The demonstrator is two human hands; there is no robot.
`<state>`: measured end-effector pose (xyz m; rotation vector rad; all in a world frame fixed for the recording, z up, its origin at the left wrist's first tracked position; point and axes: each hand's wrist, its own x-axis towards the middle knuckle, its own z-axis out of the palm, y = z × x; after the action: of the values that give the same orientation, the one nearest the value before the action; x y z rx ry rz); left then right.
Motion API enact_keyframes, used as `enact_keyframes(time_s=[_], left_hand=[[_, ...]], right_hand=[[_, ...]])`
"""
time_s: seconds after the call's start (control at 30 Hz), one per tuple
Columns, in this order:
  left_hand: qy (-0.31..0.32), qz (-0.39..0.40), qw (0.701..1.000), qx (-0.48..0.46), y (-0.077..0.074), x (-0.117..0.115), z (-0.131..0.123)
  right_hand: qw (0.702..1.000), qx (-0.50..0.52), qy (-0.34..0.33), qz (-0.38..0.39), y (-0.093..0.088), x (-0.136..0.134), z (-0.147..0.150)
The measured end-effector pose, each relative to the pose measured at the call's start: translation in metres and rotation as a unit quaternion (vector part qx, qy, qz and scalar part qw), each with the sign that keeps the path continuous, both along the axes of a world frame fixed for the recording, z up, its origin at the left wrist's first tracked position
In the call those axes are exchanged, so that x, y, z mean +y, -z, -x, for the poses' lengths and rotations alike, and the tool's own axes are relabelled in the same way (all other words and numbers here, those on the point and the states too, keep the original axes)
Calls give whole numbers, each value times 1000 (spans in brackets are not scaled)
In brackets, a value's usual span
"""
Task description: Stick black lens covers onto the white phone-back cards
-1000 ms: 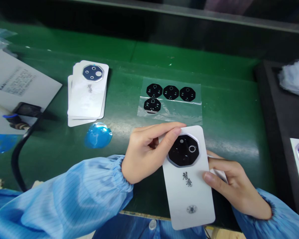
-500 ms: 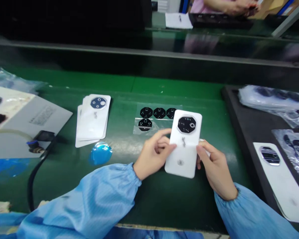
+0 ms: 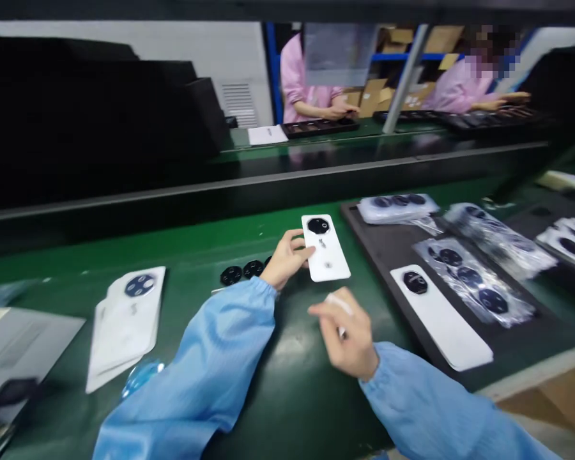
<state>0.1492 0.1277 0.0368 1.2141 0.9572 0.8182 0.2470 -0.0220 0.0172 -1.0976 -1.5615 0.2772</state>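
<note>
My left hand [image 3: 287, 260] grips a white phone back cover [image 3: 333, 255] by its left edge and holds it up over the green table. A black many-sided camera plate sits near the cover's top. Below and right of it, my right hand [image 3: 352, 332] is off the cover, its index finger pointing left and the others curled. Something white shows on and between those fingers, too blurred to name. Partly behind my left arm lie black camera plates [image 3: 230, 275]. To the left rests a stack of white back covers [image 3: 129, 326], beside a shiny blue film piece [image 3: 141, 377].
A dark foam board [image 3: 388, 281] on the right bears another white back cover [image 3: 443, 326] and bagged camera covers [image 3: 474, 281]. A grey-white box [image 3: 33, 351] stands at the left edge. Across a raised ledge [image 3: 172, 198], two people in pink work at trays.
My right hand has let go of the cover's right edge, and my left hand alone keeps hold. The camera view has swung up and to the right.
</note>
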Motion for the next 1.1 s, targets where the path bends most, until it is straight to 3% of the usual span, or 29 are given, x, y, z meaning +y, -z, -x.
enact_keyframes(time_s=[0.07,0.13,0.2,0.33,0.47,0.53,0.7,0.8,0.87,0.93,1.0,1.1], left_hand=[[73,-5,997,-17,-3,-22,-30],[143,-14,989,-25,-5,-42,-63],[201,-28,979,-23,-3,-61,-93],[273,-76,958,35,8,-92,-132],[320,-173,920,145,15,-104,-139],[328,-234,893,200,12,-104,-138],[321,-355,824,303,1,-105,-132],[331,-439,778,305,-4,-103,-131],[364,-481,742,292,-2,-98,-134],[393,-500,716,288,3,-92,-140],[405,-507,703,292,10,-88,-146],[397,-518,698,295,17,-85,-150]], right_hand=[[990,-46,-33,-131,0,-8,9],[954,-88,-74,-277,4,-13,17],[924,-118,-83,-355,8,-16,23],[937,-150,-48,-311,11,-21,22],[939,-259,-119,-193,8,-22,16],[931,-285,-148,-175,7,-21,16],[928,-297,-141,-178,4,-20,18],[909,-310,-174,-216,1,-20,17],[908,-297,-149,-256,-1,-19,16],[919,-258,-79,-287,-2,-18,15],[922,-228,-29,-311,-5,-17,13],[916,-286,-23,-280,-12,-18,9]])
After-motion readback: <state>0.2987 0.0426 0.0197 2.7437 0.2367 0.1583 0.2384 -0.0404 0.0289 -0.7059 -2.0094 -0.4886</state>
